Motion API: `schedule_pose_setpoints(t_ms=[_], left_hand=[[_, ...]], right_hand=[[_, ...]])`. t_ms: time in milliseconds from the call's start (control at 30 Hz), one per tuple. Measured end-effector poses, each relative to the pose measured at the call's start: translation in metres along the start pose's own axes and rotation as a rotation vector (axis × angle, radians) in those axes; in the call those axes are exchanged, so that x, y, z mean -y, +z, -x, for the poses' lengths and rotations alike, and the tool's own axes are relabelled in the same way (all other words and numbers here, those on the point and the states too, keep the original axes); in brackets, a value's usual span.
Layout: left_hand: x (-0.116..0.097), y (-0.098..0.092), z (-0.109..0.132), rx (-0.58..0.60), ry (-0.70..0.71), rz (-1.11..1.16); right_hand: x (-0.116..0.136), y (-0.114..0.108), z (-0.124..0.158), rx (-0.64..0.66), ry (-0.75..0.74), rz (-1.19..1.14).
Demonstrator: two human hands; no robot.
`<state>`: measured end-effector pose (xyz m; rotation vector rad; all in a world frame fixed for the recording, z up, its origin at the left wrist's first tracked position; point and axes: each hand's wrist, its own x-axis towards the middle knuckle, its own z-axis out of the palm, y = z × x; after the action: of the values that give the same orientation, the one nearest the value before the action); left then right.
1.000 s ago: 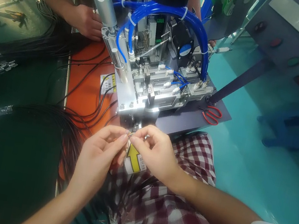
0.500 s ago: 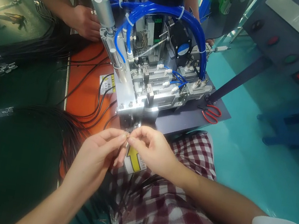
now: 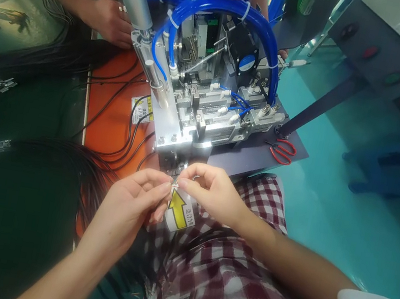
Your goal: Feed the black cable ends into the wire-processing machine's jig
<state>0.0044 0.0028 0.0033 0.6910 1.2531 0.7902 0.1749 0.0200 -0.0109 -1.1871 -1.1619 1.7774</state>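
Note:
Close together in front of the machine, my left hand (image 3: 135,195) and my right hand (image 3: 215,193) are both closed in a pinch. Thin, light-coloured wires (image 3: 175,182) show between their fingertips; fingers hide most of their length. Just below the fingertips is a white label with a yellow arrow (image 3: 178,210), fixed to the front of the machine. The metal press machine (image 3: 211,131), with cylinders and blue air tubes (image 3: 225,5), stands directly beyond my hands.
Bundles of black cables (image 3: 74,158) lie to the left, some crossing the orange surface (image 3: 102,101). Red-handled pliers (image 3: 282,151) rest on the machine's base at right. A control box (image 3: 394,55) with a lit red switch stands upper right. Another person's hand (image 3: 112,20) is at upper left.
My right hand has shifted slightly up and right, opening a small gap between the fingertips where thin wires now show. More of the arrow label is visible. The view has tilted a little.

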Motion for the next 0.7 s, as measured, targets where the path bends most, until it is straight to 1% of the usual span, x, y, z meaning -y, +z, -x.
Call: schedule_pose_setpoints(t_ms=[167, 300, 533, 600, 700], left_hand=[[-0.0013, -0.0023, -0.0013, 0.031, -0.007, 0.014], [-0.0008, -0.0035, -0.0036, 0.06, -0.028, 0.011], [-0.0053, -0.0045, -0.0037, 0.087, -0.057, 0.036], [-0.0058, -0.0048, -0.004, 0.094, -0.07, 0.036], [-0.0056, -0.0056, -0.0053, 0.095, -0.076, 0.014]], right_hand=[[-0.0018, -0.0018, -0.0016, 0.082, -0.022, -0.086], [-0.0058, -0.0031, -0.0029, 0.122, -0.006, -0.048], [-0.0045, -0.0045, -0.0031, 0.144, -0.112, 0.053], [-0.0053, -0.0047, -0.0032, 0.109, -0.173, 0.106], [-0.007, -0.0052, -0.0045, 0.043, -0.347, 0.245]])
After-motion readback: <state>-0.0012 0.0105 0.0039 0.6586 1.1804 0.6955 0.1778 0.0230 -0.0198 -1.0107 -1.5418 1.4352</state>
